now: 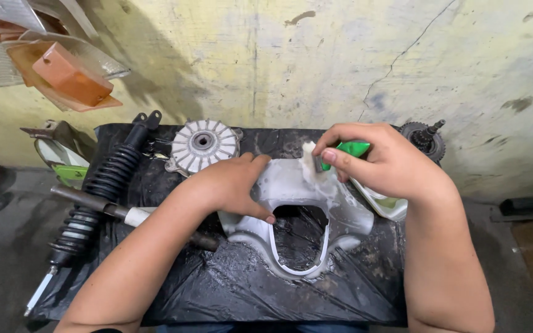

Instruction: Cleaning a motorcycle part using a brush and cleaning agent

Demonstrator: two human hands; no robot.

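A white plastic scooter cover with a large opening lies on black plastic sheeting, wet and soapy. My left hand presses down on its left upper edge, fingers curled over the rim of the opening. My right hand grips a green scrubbing sponge with white foam at its tip, pressed against the cover's top edge.
A black coil shock absorber lies at the left with a metal rod across it. A round finned metal hub sits behind my left hand. A gear shaft stands at the right. Orange and clear lenses hang on the yellowish wall.
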